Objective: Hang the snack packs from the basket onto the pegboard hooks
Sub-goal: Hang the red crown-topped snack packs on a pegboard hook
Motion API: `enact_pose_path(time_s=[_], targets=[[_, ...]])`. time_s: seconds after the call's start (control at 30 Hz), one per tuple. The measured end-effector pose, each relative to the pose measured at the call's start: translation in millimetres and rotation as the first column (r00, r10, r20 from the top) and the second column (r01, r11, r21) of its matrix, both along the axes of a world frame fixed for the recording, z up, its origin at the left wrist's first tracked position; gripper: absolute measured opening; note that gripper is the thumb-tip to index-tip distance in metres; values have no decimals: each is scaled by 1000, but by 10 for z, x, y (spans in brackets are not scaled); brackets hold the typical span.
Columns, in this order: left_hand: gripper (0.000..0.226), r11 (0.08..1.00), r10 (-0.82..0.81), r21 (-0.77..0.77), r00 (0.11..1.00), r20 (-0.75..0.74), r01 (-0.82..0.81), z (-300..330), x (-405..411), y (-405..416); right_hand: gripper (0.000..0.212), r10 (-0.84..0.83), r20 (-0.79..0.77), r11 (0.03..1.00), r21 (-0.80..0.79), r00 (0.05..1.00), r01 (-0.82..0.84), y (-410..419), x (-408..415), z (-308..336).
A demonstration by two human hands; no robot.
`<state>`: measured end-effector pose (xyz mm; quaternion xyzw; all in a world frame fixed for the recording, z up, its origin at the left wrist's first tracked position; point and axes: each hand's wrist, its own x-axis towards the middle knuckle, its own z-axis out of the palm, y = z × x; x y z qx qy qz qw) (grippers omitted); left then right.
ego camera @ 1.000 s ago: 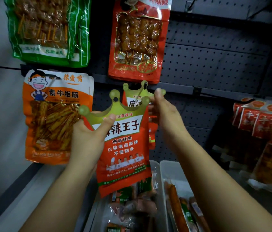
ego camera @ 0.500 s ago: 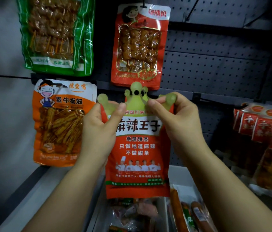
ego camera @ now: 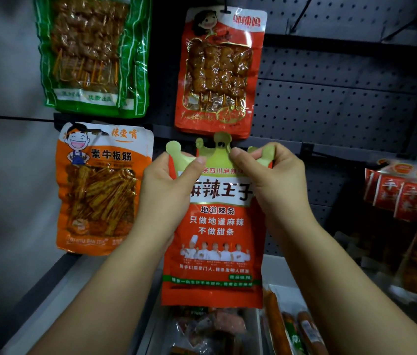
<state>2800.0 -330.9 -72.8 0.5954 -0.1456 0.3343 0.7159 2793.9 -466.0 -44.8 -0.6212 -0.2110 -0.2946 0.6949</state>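
Note:
An orange-red snack pack with a pale green crown-shaped top hangs upright in front of the dark pegboard. My left hand pinches its upper left corner and my right hand pinches its upper right corner. The hole in the crown's middle tip sits at a hook below the upper row. I cannot tell whether the hook passes through the hole. A second crown tip shows just behind, so another pack of the same kind may hang there.
An orange pack hangs at left, a green pack and a red skewer pack above. Several red packs hang at right. Below stand white bins holding more snacks and sausages.
The pack went from tilted in my left hand to upright against the pegboard, held by both hands. My right hand moved from the hanging pack onto this one's right corner.

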Motion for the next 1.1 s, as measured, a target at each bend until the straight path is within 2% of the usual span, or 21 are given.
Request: enact_pose_path(time_s=[0.1,0.33,0.67,0.87,1.0,1.1], targets=[[11,1000,-23,-11,999,-29,22,-29,32,-4,31,-9,-20,1000,-2,1000,9,-1,14,-31],[11,1000,6,13,999,53,-7,48,2,8,28,-60,42,998,-6,997,60,-11,-18,38],[12,1000,-9,11,1000,-27,9,-28,92,-8,27,-59,-6,998,-13,998,59,-22,112,-55],[18,997,38,76,993,-109,-30,-62,390,-40,17,-1,-95,999,-43,995,-3,-153,290,-279],[15,987,73,152,991,-114,-55,-27,714,-75,3,-117,-153,978,-191,981,86,-256,535,-478],[17,979,70,202,987,-147,-40,-4,964,-75,6,-237,-201,953,-237,950,187,-281,773,-474]])
